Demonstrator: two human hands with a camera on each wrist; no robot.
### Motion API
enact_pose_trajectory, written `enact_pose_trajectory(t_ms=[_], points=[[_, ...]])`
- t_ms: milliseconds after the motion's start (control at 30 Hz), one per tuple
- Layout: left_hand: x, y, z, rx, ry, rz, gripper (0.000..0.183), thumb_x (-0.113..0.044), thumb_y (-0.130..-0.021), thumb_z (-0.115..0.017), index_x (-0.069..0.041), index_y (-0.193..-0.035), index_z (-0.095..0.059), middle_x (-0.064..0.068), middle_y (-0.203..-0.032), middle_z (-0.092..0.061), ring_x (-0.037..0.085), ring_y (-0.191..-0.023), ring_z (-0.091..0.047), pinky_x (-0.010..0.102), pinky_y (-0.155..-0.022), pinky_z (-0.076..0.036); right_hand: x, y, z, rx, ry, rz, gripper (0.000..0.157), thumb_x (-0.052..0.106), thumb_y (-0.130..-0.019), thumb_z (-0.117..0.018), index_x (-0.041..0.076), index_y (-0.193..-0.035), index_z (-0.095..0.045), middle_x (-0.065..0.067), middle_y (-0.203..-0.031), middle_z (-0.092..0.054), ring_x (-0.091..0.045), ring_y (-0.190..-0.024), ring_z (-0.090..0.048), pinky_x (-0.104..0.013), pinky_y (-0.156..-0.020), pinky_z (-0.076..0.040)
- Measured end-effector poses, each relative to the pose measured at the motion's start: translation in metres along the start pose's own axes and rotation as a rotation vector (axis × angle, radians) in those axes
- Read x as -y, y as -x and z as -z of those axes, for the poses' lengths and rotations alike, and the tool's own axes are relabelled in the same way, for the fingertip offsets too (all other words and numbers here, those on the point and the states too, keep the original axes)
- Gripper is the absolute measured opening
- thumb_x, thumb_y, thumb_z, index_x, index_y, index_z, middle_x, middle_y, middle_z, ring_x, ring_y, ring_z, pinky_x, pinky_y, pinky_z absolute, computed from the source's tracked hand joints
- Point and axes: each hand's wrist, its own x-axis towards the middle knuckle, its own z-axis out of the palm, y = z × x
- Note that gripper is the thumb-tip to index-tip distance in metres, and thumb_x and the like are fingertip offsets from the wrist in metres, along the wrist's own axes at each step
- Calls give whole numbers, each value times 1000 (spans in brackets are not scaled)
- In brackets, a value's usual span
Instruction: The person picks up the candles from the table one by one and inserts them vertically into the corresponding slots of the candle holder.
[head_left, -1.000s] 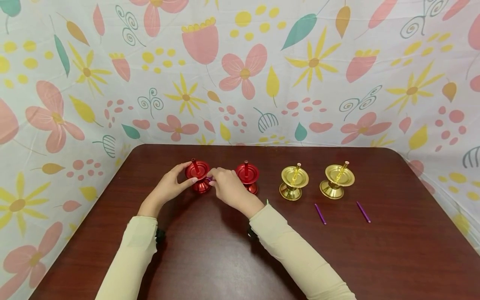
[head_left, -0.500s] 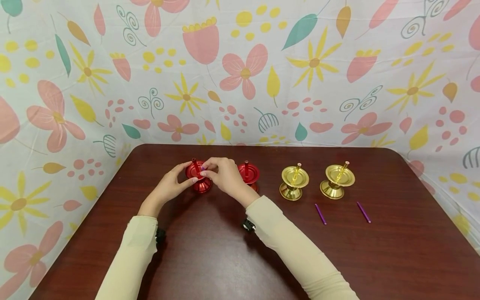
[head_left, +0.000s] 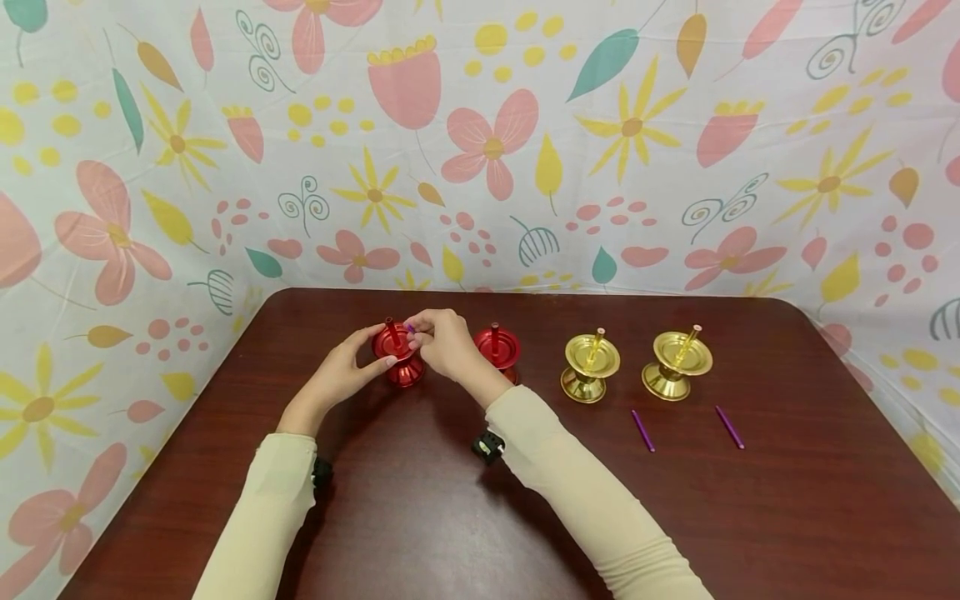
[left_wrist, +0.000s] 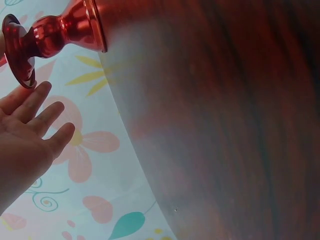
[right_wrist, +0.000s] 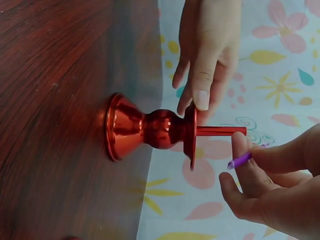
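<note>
In the head view, our left hand [head_left: 337,375] holds the rim of the end red holder [head_left: 402,358], which stands on the desk [head_left: 450,517]. Our right hand [head_left: 450,343] pinches a purple stick [head_left: 410,328] just beside that holder's tube. A second ago the right hand was lower, next to the dish; now it has come up near the tube's top. The left hand has hardly moved. We think this means the stick is being lined up with the tube, but it is not in there yet. Two more purple sticks [head_left: 642,431] [head_left: 730,427] lie in front of the gold holders [head_left: 587,367] [head_left: 678,365].

In the left wrist view, we see the holder's dish above the left hand's long fingers, spread apart. One fingertip looks close to the rim, but we can't tell if it touches.

In the right wrist view, the picture is turned sideways. The red tube [right_wrist: 222,131] points straight up from the dish. The purple stick is slanted, not in line with the tube. Its pale end points down and away from the tube, and its other end tips up, partly behind our thumb.
</note>
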Motion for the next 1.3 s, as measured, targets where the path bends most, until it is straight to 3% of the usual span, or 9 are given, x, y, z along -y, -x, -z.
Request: enact_pose_trajectory(t_ms=[400,667,833,1033,1300], points=[[1,-1,-1,3,8,3,70,-34,-89,-69,-10,-147,-37,18,-147,-40,38,-136,-35,58,-109,-27,2,-10,-4,-130,-16,90,10,6,-88,-69,3,-97,-71,-7,-91,-72,-17,-82,-68,-23,-71,-53],[2,-1,-1,-7,-10,-31,68,-30,-90,-69,-7,-146,-38,20,-146,-41,37,-135,-37,56,-110,-27,2,-16,-14,-170,-234,130,14,0,-91,-61,-4,-105,-60,-17,-99,-67,-25,-91,-70,-24,-78,-55],[2,0,0,-1,-12,-27,69,-30,-90,-69,-7,-146,-38,20,-146,-41,38,-135,-37,57,-109,-28,-1,-19,-19,-179,-363,220,14,-5,-92,-57,-6,-105,-54,-20,-102,-65,-27,-98,-69,-26,-86,-53],[0,-1,0,-1,-14,-28,69,-30,-90,-69,-6,-146,-37,20,-146,-40,38,-135,-37,56,-109,-28,-5,-24,-23,-187,-348,279,13,-7,-91,-58,-5,-103,-54,-19,-102,-62,-26,-99,-68,-24,-87,-51],[1,0,0,4,-4,-14,70,-31,-90,-68,-7,-147,-36,19,-148,-38,37,-137,-34,57,-109,-27,-8,-27,-29,-199,-195,333,14,-4,-88,-63,-3,-102,-58,-17,-99,-63,-25,-98,-68,-20,-86,-51]])
